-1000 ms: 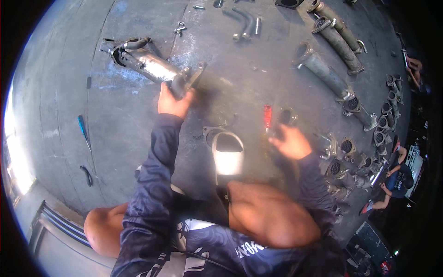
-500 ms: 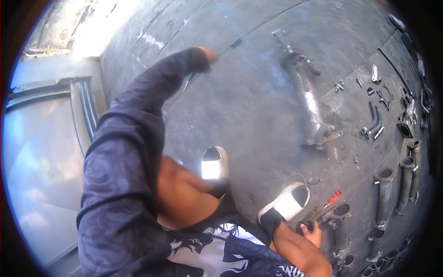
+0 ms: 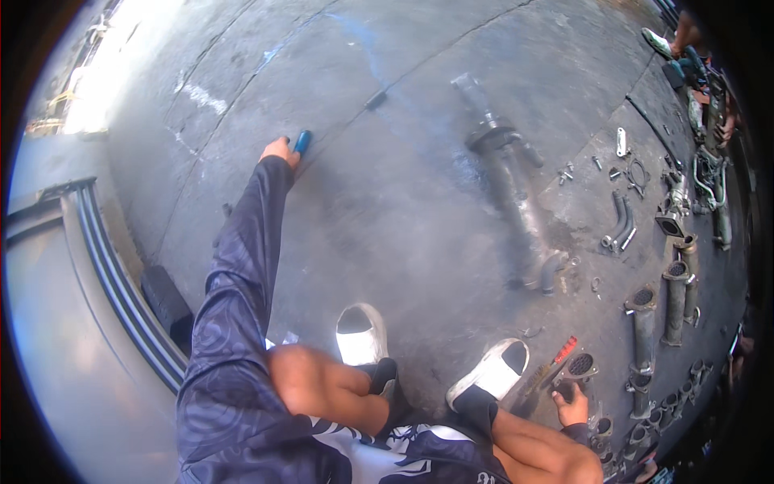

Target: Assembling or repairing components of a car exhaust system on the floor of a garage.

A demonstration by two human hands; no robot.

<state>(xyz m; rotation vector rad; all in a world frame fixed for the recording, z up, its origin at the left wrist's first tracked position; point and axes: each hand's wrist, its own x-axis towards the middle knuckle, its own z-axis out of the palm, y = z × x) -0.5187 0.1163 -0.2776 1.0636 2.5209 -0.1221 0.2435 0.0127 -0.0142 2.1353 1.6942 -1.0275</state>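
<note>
My left hand point(image 3: 279, 150), at the far end of my outstretched arm, is closed on a blue-handled tool point(image 3: 303, 142) low over the concrete floor. To its right lies a long metal pipe assembly point(image 3: 524, 210) with a flange and bent branches, slightly blurred. My right hand point(image 3: 572, 406) is at the lower right, fingers curled round something dark that I cannot make out. It is beside a red-handled tool point(image 3: 564, 352) and a pipe part with a honeycomb face point(image 3: 580, 365). My white shoes point(image 3: 492, 373) are planted on the floor between my two hands.
A metal panel with rails point(image 3: 68, 306) and a dark block point(image 3: 161, 294) are at my left. Several flanged pipes point(image 3: 675, 306), bent tubes point(image 3: 619, 226) and small fittings point(image 3: 613, 173) cover the floor at right. Another person's foot point(image 3: 657, 42) shows among parts at the upper right.
My left hand has left the big pipe assembly, reached leftward and closed on the blue-handled tool. My right hand stays beside the red-handled tool. The view has turned to the left.
</note>
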